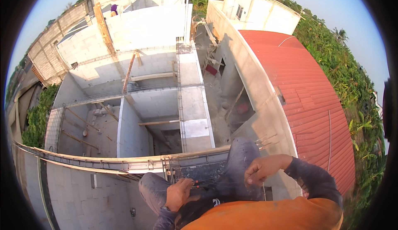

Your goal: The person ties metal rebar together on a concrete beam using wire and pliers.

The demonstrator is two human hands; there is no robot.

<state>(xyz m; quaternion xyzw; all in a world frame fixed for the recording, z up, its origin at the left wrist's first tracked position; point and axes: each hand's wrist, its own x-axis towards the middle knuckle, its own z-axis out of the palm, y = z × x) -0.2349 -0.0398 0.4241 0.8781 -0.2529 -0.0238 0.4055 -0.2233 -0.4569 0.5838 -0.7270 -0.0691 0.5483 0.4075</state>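
My left hand (179, 193), with a dark watch (164, 208) at the wrist, rests by my knee with its fingers curled. A dark thin tool with orange-red marks (197, 184) lies at its fingertips; whether the hand grips it is unclear. Thin wires (202, 180) run beside it. My right hand (264, 170) is raised over my other thigh, fingers bent inward; what they hold, if anything, is hidden. I sit high up at a beam form of wooden boards (199, 156) with a steel rebar cage (133, 165) inside.
Below lie open rooms with block walls (136, 136), wooden props (129, 71) and a drop to the floor (102, 121). A board-topped strip (193, 105) runs ahead. A red metal roof (311, 105) stands right. A person in a purple head covering (114, 9) is far off.
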